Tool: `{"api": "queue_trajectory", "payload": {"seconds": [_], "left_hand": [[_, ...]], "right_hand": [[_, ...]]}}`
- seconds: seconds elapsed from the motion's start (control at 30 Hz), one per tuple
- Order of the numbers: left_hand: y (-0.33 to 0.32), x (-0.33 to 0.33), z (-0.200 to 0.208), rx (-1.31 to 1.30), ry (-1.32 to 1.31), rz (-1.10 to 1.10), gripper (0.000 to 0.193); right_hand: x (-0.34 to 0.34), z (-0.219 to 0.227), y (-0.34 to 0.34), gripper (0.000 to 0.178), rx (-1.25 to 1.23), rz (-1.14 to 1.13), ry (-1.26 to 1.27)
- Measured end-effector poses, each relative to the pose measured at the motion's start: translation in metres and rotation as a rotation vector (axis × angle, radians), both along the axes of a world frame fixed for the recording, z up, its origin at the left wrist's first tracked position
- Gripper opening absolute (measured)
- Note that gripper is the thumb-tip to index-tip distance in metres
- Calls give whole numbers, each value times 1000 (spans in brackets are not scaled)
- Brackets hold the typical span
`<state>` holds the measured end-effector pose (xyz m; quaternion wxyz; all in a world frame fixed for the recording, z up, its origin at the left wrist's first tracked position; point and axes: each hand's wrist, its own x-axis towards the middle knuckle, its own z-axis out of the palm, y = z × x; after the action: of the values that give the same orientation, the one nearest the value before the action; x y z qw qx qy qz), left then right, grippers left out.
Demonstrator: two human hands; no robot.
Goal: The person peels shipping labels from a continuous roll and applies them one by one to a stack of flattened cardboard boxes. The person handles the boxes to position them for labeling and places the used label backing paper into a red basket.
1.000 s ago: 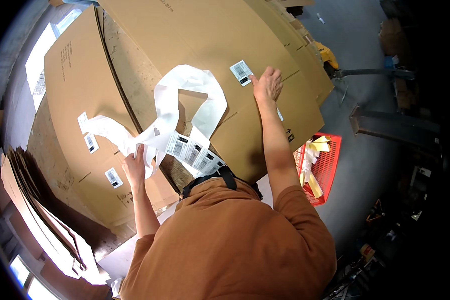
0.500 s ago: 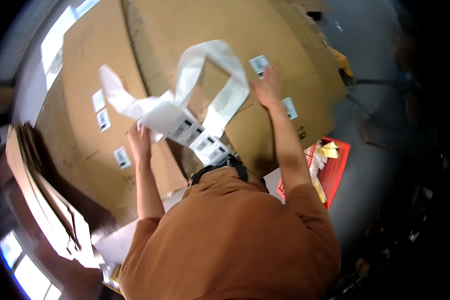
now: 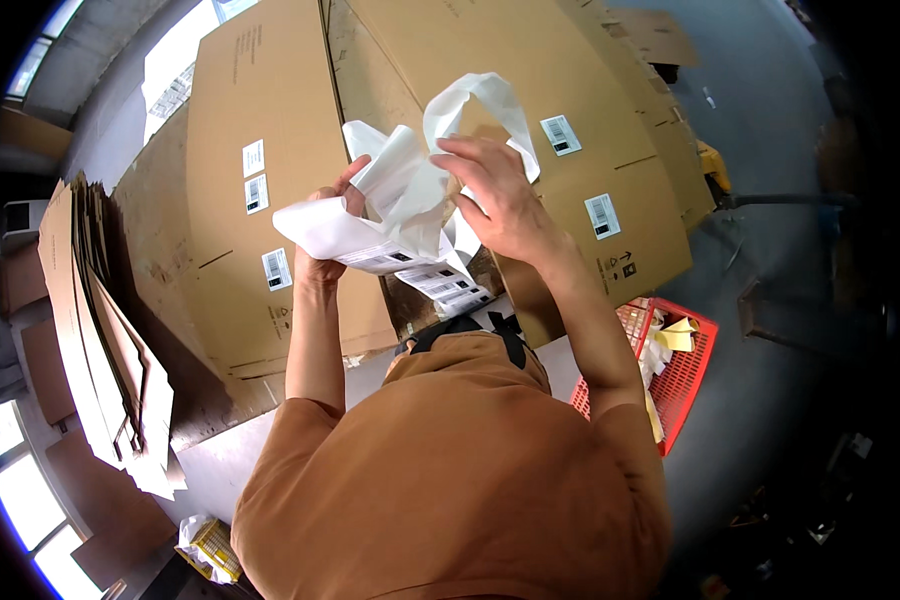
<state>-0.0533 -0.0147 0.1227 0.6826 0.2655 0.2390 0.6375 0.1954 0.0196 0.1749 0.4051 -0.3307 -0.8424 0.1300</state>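
Right hand [image 3: 502, 203] moved toward strip [image 3: 410, 185], cardboard [image 3: 625, 130], grey floor [image 3: 755, 120]

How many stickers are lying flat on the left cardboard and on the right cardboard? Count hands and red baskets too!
Left cardboard stickers: 3
Right cardboard stickers: 2
Hands, left hand and right hand: 2
Red basket: 1
Total: 8

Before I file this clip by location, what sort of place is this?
Probably a packing workshop or warehouse, judging by the flat cardboard sheets, the barcode labels on them and the label strip in the left hand.
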Motion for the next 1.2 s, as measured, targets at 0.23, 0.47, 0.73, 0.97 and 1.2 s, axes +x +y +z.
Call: {"api": "queue_trajectory", "payload": {"seconds": [0.23, 0.47, 0.73, 0.97, 1.2], "left_hand": [[-20, -13, 32, 157, -29, -7, 27], [-28, -34, 47, 344, -330, -139, 26], [-23, -46, 44, 266, -414, -170, 34], [-23, -162, -38, -543, 428, 765, 30], [-38, -120, 23, -39, 1711, 593, 40]], "right_hand": [[-13, 11, -1, 17, -60, 11, 234], [-25, -54, -34, 30, -452, 48, 30], [-62, -64, -7, 30, -1074, 287, 384], [32, -70, -9, 15, -1176, 122, 555], [28, -23, -20, 46, -1037, 2, 643]]}}
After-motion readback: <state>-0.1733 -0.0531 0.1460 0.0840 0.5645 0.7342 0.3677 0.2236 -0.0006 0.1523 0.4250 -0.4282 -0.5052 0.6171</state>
